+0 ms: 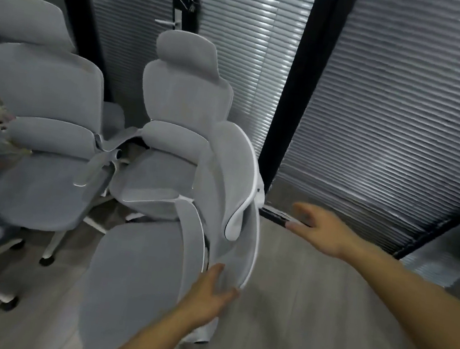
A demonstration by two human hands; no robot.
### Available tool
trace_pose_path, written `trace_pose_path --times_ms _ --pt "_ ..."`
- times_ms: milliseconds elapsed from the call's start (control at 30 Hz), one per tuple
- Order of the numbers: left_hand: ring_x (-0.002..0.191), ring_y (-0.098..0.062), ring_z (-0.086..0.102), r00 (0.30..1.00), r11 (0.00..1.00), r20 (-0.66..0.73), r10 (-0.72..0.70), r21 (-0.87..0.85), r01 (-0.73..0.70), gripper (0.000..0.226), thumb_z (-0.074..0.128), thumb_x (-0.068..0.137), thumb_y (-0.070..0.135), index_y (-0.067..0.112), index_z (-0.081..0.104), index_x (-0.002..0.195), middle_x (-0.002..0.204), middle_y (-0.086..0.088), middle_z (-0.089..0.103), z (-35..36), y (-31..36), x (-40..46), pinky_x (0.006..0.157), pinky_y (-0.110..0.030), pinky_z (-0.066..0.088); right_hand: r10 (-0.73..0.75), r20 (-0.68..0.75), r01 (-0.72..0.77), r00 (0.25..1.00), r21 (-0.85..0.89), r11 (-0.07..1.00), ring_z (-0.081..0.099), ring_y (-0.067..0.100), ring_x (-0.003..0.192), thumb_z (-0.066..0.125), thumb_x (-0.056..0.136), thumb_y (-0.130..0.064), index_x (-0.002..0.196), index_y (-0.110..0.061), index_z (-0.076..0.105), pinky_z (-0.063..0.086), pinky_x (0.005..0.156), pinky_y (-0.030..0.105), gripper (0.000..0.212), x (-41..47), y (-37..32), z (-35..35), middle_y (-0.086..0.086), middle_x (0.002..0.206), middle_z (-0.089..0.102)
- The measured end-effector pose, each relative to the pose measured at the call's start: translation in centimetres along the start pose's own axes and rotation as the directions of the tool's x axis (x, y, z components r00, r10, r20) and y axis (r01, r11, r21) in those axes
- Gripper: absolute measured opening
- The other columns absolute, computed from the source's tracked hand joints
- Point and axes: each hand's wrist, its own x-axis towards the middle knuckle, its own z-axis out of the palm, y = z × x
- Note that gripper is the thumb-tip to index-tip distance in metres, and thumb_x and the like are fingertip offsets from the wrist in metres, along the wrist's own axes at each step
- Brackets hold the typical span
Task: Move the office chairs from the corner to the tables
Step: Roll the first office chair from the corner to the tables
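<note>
3 grey office chairs (152,266); no readable writing; left hand (209,291) touches nearest.

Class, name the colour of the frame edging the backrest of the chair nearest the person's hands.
White, edging the grey mesh backrest of the nearest chair; the head view shows it.

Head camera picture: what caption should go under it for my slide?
Left hand touches the nearest grey office chair, right hand reaches open beside it; two more chairs wait by the window blinds.
</note>
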Motion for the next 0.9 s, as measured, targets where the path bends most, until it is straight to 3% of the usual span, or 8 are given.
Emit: trace_pose_path --times_ms 167,267,433,533,633,733,800,900 --pt "0.140 -0.008 0.034 0.999 1.000 -0.032 -0.001 0.013 0.002 0.103 0.061 0.065 0.072 0.027 0.027 0.151 0.156 0.007 0.031 1.0 1.0 2.7 0.116 -0.035 0.030 -0.004 0.006 0.004 1.000 0.066 0.998 0.055 0.019 0.124 0.061 0.092 -0.045 0.142 -0.026 0.049 0.042 0.106 0.032 0.055 9.7 2.1 -2.1 0.000 0.141 0.055" --pt "0.142 -0.007 0.028 0.998 0.995 -0.068 0.000 0.099 0.007 0.104 0.056 0.067 0.074 0.029 0.019 0.154 0.154 0.011 0.026 1.7 1.2 3.2 0.117 -0.033 0.027 -0.100 0.059 0.098 0.993 0.039 0.994 0.055 0.016 0.118 0.057 0.097 -0.035 0.135 -0.023 0.057 0.039 0.098 0.026 0.040 16.7 1.9 -2.2 -0.003 0.133 0.058" --pt "0.141 -0.001 0.027 0.957 0.993 -0.279 -0.077 0.063 0.099 0.097 0.058 0.071 0.074 0.036 0.020 0.152 0.153 0.017 0.026 4.0 2.2 3.4 0.116 -0.027 0.027 -0.283 0.125 0.268 0.951 0.125 0.955 0.055 0.018 0.119 0.050 0.100 -0.029 0.128 -0.018 0.063 0.037 0.099 0.026 0.033 27.3 -1.2 -0.7 -0.002 0.126 0.061" --pt "0.140 0.000 0.025 0.900 0.982 -0.409 -0.147 0.045 0.181 0.092 0.063 0.078 0.066 0.037 0.016 0.152 0.149 0.020 0.023 6.1 3.9 3.4 0.113 -0.020 0.024 -0.406 0.179 0.383 0.896 0.153 0.911 0.059 0.024 0.116 0.049 0.099 -0.024 0.124 -0.021 0.065 0.044 0.096 0.033 0.030 31.0 -2.9 0.9 0.003 0.123 0.065" --pt "0.138 -0.004 0.030 0.824 0.970 -0.533 -0.192 0.024 0.242 0.089 0.062 0.077 0.064 0.034 0.023 0.151 0.149 0.016 0.029 7.6 5.3 4.5 0.111 -0.019 0.025 -0.484 0.232 0.487 0.844 0.049 0.872 0.059 0.025 0.110 0.048 0.097 -0.016 0.121 -0.014 0.064 0.042 0.084 0.029 0.029 33.2 -3.8 1.8 0.006 0.119 0.064" --pt "0.128 -0.005 0.044 0.738 0.953 -0.632 -0.236 -0.002 0.303 0.082 0.055 0.073 0.069 0.034 0.038 0.146 0.140 0.016 0.044 8.3 6.4 5.2 0.105 -0.022 0.035 -0.579 0.300 0.640 0.758 -0.170 0.749 0.056 0.033 0.118 0.049 0.094 -0.030 0.121 -0.017 0.064 0.046 0.093 0.042 0.033 34.6 -3.1 2.6 0.008 0.130 0.060" --pt "0.118 -0.004 0.052 0.713 0.935 -0.662 -0.232 0.051 0.352 0.072 0.059 0.078 0.066 0.037 0.044 0.142 0.131 0.018 0.050 8.3 7.0 5.2 0.097 -0.026 0.043 -0.590 0.334 0.678 0.734 -0.326 0.659 0.044 0.029 0.130 0.041 0.096 -0.043 0.126 -0.026 0.060 0.037 0.102 0.054 0.040 35.3 -1.9 3.0 -0.001 0.140 0.050" --pt "0.106 -0.006 0.057 0.728 0.860 -0.654 -0.205 0.235 0.453 0.062 0.057 0.084 0.063 0.043 0.043 0.141 0.120 0.021 0.053 7.8 8.3 4.6 0.080 -0.026 0.046 -0.610 0.350 0.699 0.711 -0.439 0.564 0.020 0.020 0.145 0.032 0.098 -0.047 0.131 -0.032 0.056 0.014 0.110 0.063 0.043 35.3 -0.9 3.3 -0.008 0.147 0.041"
